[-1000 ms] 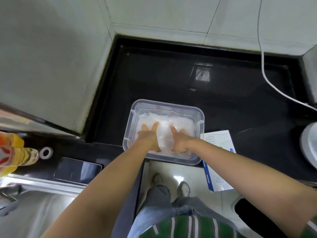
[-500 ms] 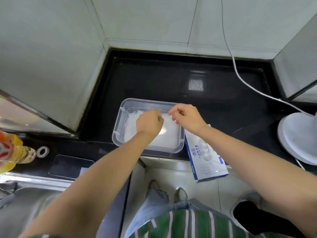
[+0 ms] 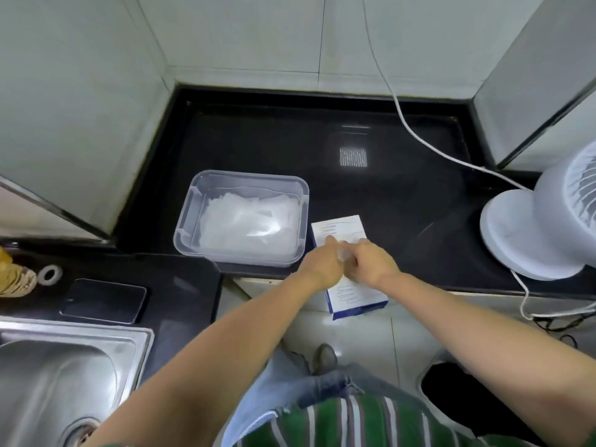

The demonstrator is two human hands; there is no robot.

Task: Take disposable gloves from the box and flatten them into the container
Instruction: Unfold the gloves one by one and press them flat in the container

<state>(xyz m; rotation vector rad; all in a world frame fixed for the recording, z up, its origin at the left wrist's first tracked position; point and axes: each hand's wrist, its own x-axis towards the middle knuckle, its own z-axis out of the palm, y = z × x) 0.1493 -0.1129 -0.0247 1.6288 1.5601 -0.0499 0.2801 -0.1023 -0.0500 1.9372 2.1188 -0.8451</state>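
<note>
A clear plastic container (image 3: 190,221) stands on the black counter, and a flat layer of translucent disposable gloves (image 3: 248,221) lies inside it. Right of it lies the white and blue glove box (image 3: 342,229), its near end hanging over the counter edge. Both my hands are on top of the box. My left hand (image 3: 322,266) presses on the box with a finger stretched forward. My right hand (image 3: 372,262) is curled beside it and pinches a bit of translucent glove (image 3: 343,253) at the box's opening.
A white fan (image 3: 535,230) stands at the right, with its white cable (image 3: 419,137) running over the counter. A steel sink (image 3: 64,372), a dark phone (image 3: 103,300), a tape roll (image 3: 49,274) and a bottle (image 3: 13,279) are at the left. Tiled walls close in the back.
Both hands have left the container, where they pressed the gloves flat, and moved right onto the glove box. The view has turned right, so the fan shows more.
</note>
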